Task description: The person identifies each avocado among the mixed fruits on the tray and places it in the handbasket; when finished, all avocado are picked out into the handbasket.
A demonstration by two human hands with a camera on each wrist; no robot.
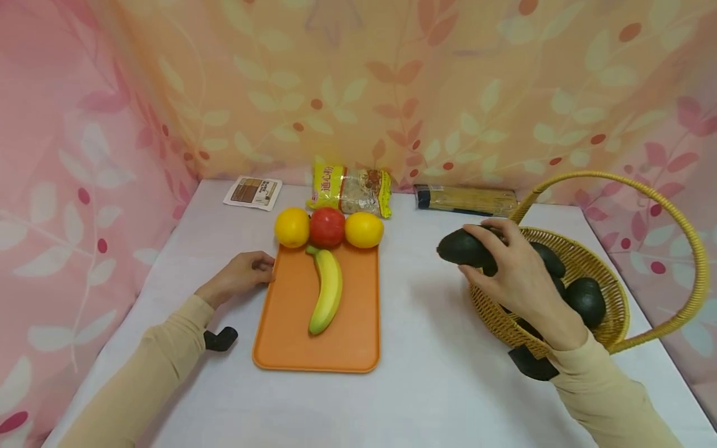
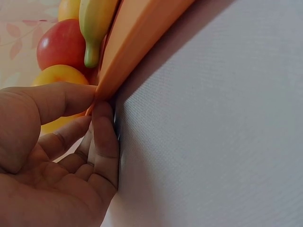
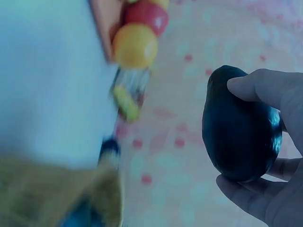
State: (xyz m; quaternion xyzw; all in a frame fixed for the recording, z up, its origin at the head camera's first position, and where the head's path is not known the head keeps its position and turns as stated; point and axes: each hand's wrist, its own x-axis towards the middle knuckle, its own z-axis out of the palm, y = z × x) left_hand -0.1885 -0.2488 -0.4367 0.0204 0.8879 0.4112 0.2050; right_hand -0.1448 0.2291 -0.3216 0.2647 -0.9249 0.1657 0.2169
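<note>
My right hand holds a dark avocado over the left rim of a wicker basket. In the right wrist view the thumb and fingers clasp that avocado from its two ends. More avocados lie inside the basket, partly hidden by the hand. At the left edge of an orange tray, my left hand pinches the rim between thumb and fingers, as the left wrist view shows. On the tray lies a banana; along its far end sit a red fruit and two yellow fruits.
Behind the tray lies a yellow-ended bag of pasta. A small white-and-brown packet is at the back left, and a long pack of noodles at the back right. The basket's tall handle arches out to the right.
</note>
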